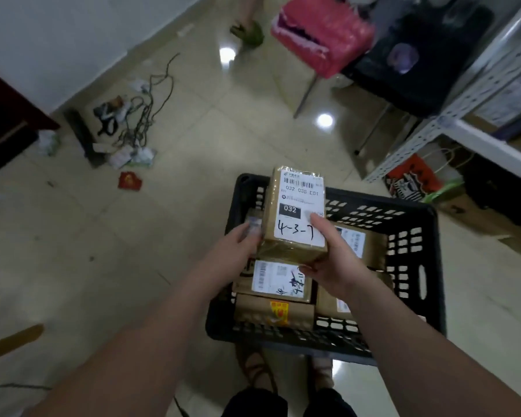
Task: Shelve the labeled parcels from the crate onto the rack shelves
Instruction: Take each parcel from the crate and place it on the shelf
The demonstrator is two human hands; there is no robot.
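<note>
Just above a black plastic crate [412, 245], a person holds a tape-wrapped brown parcel [295, 215] in both bare hands, its white shipping label turned up to show a printed 032 and a handwritten 4-3-7. The left hand [238, 248] curls its fingers against the parcel's left side. The right hand [331, 257] pinches the near right corner, thumb [318, 219] pressed on the label and fingers tucked beneath. More labeled parcels [278, 281] lie in the crate below. A white slotted-steel rack [451, 136] stands to the right, well apart from the parcel. The step in hand appears to be reading the code. Doing it well likely means keeping the thumb off the writing, holding firmly with both hands, and shelving the parcel label outward.
</note>
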